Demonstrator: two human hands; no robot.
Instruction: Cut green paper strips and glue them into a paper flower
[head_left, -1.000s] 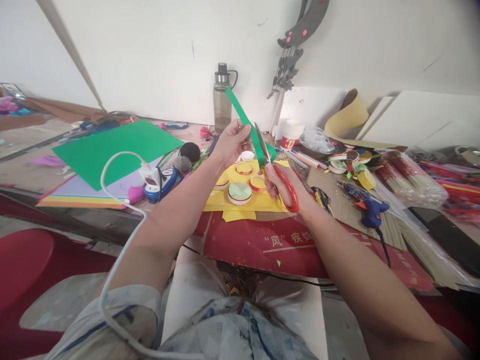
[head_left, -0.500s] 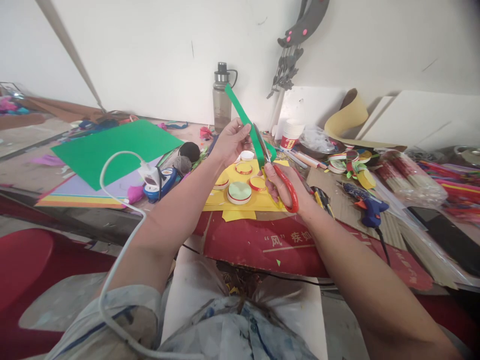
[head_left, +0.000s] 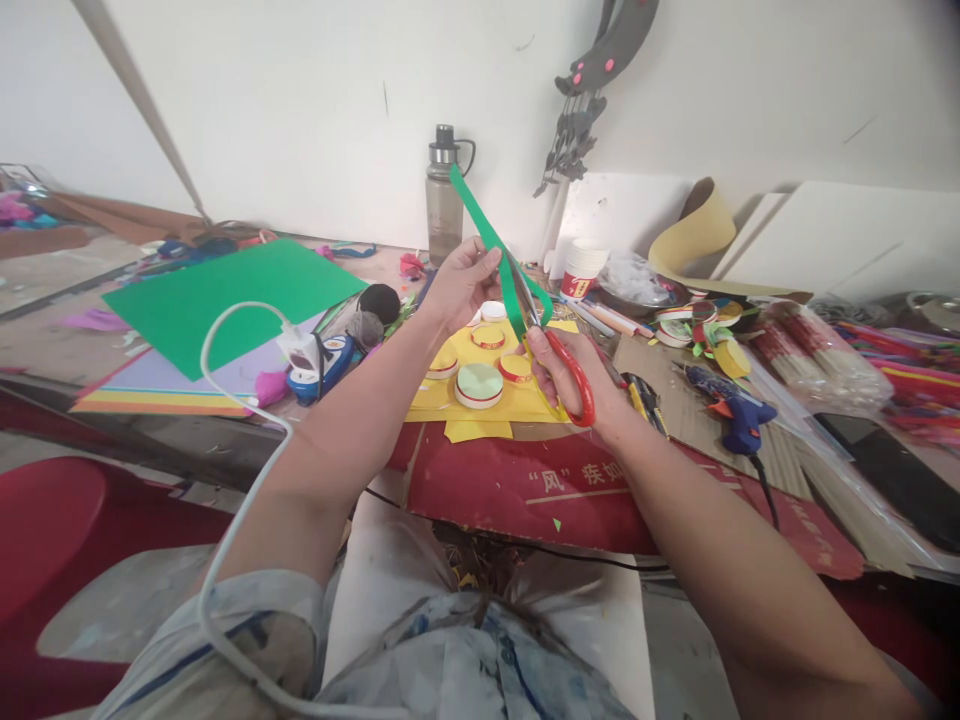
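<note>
Between thumb and fingers, my left hand (head_left: 466,282) pinches a strip of green paper (head_left: 474,212) held up over the table. Its upper end points toward the bottle, and the lower part splits around the scissor blades. My right hand (head_left: 574,375) grips scissors with red and yellow handles (head_left: 571,372), their blades lying along the strip. Below both hands, yellow paper sheets (head_left: 431,405) carry several short round rings and a cup piece topped with pale green (head_left: 479,384).
A green sheet (head_left: 232,300) lies at left beside a power strip (head_left: 321,368) with a white cable. Behind stand a water bottle (head_left: 445,205) and paper cups (head_left: 584,267). At right are a glue gun (head_left: 739,415), a utility knife (head_left: 645,402) and a phone (head_left: 889,470).
The scissor blades have shifted slightly along the green strip, and its two cut parts stand a little differently. My left hand stays nearly in place.
</note>
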